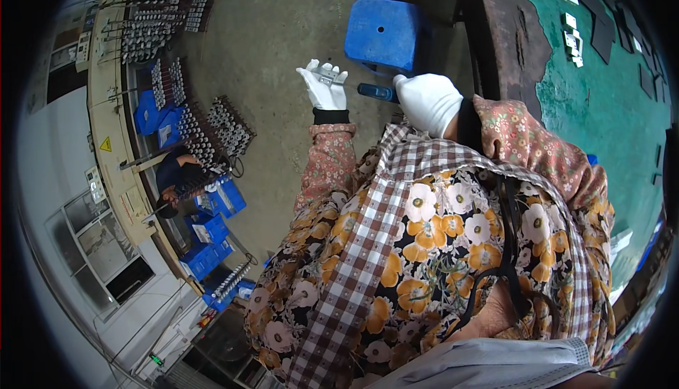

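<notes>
My left hand, in a white glove, is palm up with the fingers curled a little. Across the fingers lies a small grey metal plate with holes in it, held by the hand. My right hand, also white-gloved, is wrapped round a dark blue tool that points left toward the plate. A thin shaft seems to reach from the tool's tip toward the left hand; its exact kind is too small to tell. Both hands are in front of my body, above the floor.
A blue plastic stool stands just beyond my hands. To the right, a green-topped table bears black flat pieces and white parts. At left are racks of metal parts, blue crates and another person.
</notes>
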Motion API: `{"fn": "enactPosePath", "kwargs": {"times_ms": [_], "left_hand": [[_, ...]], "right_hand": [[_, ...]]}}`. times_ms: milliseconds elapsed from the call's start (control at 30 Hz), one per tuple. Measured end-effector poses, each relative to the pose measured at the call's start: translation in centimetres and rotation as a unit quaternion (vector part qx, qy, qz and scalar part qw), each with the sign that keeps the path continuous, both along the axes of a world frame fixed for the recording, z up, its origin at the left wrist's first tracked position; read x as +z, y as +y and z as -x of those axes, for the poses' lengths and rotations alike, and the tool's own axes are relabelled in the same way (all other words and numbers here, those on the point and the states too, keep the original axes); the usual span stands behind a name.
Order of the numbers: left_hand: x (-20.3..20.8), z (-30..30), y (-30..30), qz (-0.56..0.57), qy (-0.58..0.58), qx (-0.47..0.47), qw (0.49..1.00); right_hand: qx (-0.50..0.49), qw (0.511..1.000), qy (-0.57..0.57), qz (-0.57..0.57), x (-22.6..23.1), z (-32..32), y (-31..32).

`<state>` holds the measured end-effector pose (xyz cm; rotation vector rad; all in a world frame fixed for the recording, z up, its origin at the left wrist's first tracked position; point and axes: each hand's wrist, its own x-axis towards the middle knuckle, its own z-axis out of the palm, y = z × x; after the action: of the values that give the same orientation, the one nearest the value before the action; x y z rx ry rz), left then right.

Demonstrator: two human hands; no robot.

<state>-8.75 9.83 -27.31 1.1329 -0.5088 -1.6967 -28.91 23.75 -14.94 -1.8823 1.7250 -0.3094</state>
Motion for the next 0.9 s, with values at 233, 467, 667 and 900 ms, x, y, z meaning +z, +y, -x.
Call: {"fn": "enactPosePath", "kwargs": {"times_ms": [233,467,667,900], "left_hand": [[0.3,1.6,-0.1,0.035,-0.101,0.025,0.994],[0.4,2.9,0.2,0.094,-0.163,0.039,0.981],[1.1,2.1,-0.2,0.051,-0.024,0.040,0.998],[1.6,1.5,-0.5,0.025,0.150,-0.042,0.987]], "right_hand": [[-0.024,1.000,0.006,-0.002,0.2,-0.2,-0.3],[-0.035,0.999,0.000,-0.010,0.8,0.0,-0.5],[-0.013,0.999,0.035,0.016,0.5,-0.1,0.3],[-0.044,0.998,0.004,0.041,-0.1,-0.3,0.2]]}}
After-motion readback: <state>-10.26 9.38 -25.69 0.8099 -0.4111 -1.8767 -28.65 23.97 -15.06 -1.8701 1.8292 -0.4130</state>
